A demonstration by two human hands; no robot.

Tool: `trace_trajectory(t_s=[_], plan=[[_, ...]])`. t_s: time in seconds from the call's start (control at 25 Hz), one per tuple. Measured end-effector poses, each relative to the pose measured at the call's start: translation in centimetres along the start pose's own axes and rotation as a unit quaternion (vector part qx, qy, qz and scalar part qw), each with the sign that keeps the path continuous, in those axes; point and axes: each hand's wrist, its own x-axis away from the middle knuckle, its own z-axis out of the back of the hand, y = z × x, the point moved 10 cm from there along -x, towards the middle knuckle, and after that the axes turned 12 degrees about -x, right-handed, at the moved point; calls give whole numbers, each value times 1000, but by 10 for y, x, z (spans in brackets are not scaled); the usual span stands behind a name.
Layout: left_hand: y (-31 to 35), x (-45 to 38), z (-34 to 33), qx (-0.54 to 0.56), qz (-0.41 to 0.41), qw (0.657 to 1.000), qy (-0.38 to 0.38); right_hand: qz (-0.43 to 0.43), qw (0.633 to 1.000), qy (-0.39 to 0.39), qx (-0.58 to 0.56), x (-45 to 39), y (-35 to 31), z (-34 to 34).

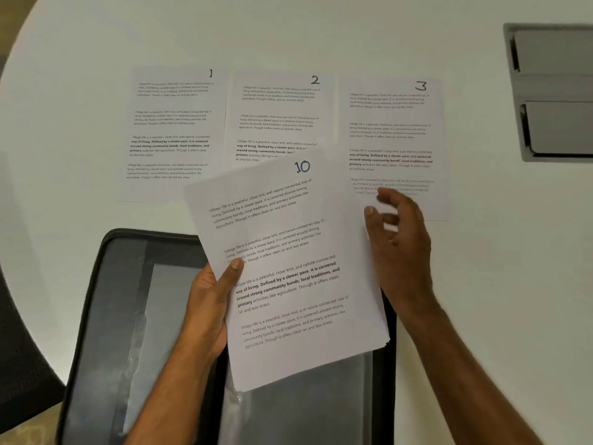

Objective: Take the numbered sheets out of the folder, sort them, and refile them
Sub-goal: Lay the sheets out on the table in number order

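Observation:
Three printed sheets lie in a row on the white table: sheet 1 [171, 130] at the left, sheet 2 [279, 114] in the middle, sheet 3 [390, 133] at the right. My left hand [210, 309] grips the left edge of a tilted stack of sheets [288, 277] whose top page is numbered 10. The stack hangs above the open black folder [128, 316] and covers the lower part of sheet 2. My right hand [396, 239] hovers at the stack's right edge over the bottom of sheet 3, fingers apart, blurred, holding nothing.
The round white table [321, 33] curves away at the left, with dark floor beyond its edge. A grey recessed panel [552, 91] with two lids sits in the tabletop at the far right. Clear plastic sleeves [305, 409] show inside the folder.

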Motion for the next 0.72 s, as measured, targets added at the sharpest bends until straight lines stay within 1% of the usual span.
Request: trace_trajectory(t_s=[0.08,0.12,0.2,0.48,0.6,0.72], plan=[[1,3,-1,-6,8,1000,-23,-99,994,-17,-40,22,14,-4],[3,5,-1,-11,9,999,-33,-133,989,-20,-65,33,20,-4],[8,8,-1,-18,4,999,-47,-168,981,-8,-92,51,27,-2],[22,9,-6,-42,-21,996,-76,-138,985,72,-75,66,26,30],[19,8,-17,-33,-22,997,-68,-136,983,94,-74,59,30,57],[11,4,-34,-30,-24,998,-45,-125,983,114,-78,38,33,95]])
